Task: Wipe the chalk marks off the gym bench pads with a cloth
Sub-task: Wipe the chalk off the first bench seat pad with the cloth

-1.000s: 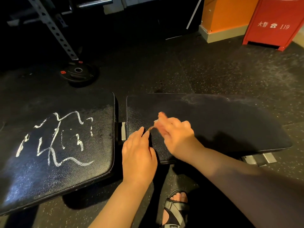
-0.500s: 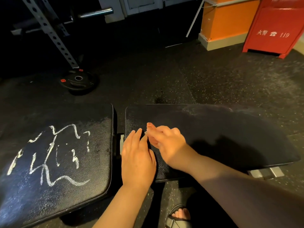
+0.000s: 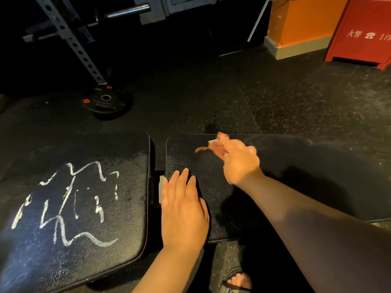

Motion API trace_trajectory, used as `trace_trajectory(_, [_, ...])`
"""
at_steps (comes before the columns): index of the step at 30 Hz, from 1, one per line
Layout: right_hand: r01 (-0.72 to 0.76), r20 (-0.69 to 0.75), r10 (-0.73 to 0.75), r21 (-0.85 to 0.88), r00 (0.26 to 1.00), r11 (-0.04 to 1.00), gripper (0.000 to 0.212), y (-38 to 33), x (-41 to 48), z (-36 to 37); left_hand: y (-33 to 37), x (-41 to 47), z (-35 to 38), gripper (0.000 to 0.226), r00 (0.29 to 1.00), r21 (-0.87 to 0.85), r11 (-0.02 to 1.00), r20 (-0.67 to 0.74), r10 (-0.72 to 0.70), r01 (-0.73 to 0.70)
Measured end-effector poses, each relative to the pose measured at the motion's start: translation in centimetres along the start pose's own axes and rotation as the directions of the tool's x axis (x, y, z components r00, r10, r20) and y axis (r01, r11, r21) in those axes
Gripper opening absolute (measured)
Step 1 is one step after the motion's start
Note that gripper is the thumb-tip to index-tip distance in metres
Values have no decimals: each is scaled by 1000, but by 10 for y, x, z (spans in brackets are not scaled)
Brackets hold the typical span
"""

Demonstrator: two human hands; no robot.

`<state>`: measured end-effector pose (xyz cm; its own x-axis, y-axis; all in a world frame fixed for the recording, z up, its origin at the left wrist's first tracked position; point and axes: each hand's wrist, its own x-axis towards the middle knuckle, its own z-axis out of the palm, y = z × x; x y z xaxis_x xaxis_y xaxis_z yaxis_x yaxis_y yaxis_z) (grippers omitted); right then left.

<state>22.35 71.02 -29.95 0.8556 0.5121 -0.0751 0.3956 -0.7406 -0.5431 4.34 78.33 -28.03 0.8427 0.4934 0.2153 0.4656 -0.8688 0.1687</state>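
Head view: left hand (image 3: 184,208) flat, fingers straight, on bench pad (image 3: 296,176); right hand (image 3: 239,161) blurred ahead, grip indeterminate. Chalk marks (image 3: 65,199) left of both: advise firm, overlapping strokes.

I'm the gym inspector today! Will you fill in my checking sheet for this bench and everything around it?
Surface: left pad scribbled with chalk marks; right pad shows only faint dust.
Job's things: cloth, nothing seen.
Clutter: weight plate on the floor.
Hands: left hand flat on the right pad; right hand blurred above it, grip unclear.
Cables: nothing seen.
Surroundings: rack upright, red cabinet, orange pillar.
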Motion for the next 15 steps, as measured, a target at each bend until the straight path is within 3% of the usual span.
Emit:
trace_trajectory(2, [-121,9,121,-40,993,992,68,-8,-1,-4,-1,0,0,52,1000,12,1000,0,-2,2])
trace_trajectory(3, [-81,72,80,9,994,997,63,-14,-2,-2,-1,0,1,52,1000,18,1000,2,-4,4])
trace_trajectory(5, [118,196,-139,119,971,986,45,-26,-8,6,-2,0,1,53,1000,22,1000,1,-8,8])
trace_trajectory(7, [209,202,-232,131,952,969,50,-27,-6,7,-1,0,0,52,1000,25,1000,3,-9,9])
trace_trajectory(10, [16,46,-15,-3,999,1000,66,-16,3,-3,1,0,-1,50,1000,19,1000,6,-13,13])
trace_trajectory(12, [-163,-32,161,-87,986,983,72,-15,5,-5,0,0,-1,52,1000,19,1000,11,-12,12])
trace_trajectory(13, [-170,0,170,-57,985,984,72,-20,5,-4,0,-1,-1,52,1000,18,1000,14,-13,12])
trace_trajectory(15, [-47,112,34,118,993,992,69,-32,2,5,-1,-1,0,52,1000,9,1000,13,-15,14])
